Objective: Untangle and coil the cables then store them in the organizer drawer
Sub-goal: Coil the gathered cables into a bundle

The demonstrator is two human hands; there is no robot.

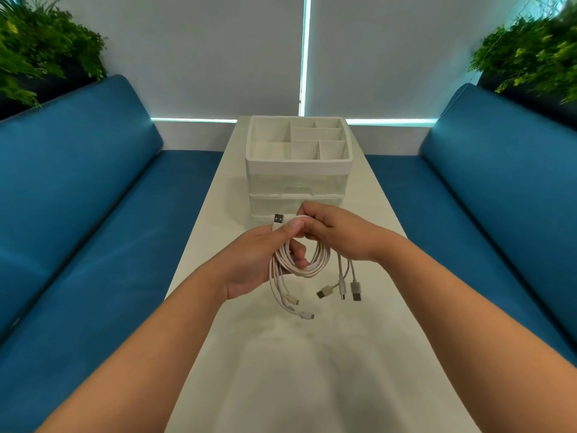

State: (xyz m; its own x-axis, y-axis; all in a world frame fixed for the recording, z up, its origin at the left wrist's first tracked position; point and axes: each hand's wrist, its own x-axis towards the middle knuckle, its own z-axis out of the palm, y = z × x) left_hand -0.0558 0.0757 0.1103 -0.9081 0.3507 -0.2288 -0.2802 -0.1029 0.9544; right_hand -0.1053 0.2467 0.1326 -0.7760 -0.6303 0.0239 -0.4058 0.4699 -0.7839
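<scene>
A bundle of white cables is looped into a coil above the table's middle, with several plug ends hanging down below it. My left hand holds the coil, its fingers through the loop and its thumb pressing a USB plug on top. My right hand pinches the cable at the top of the coil, right against the left thumb. Just behind the hands stands the white organizer, with a divided open top tray and clear drawers below, both drawers pushed in.
The long white table runs away from me between two blue benches. Green plants stand behind both backrests. A white blind covers the window at the far end.
</scene>
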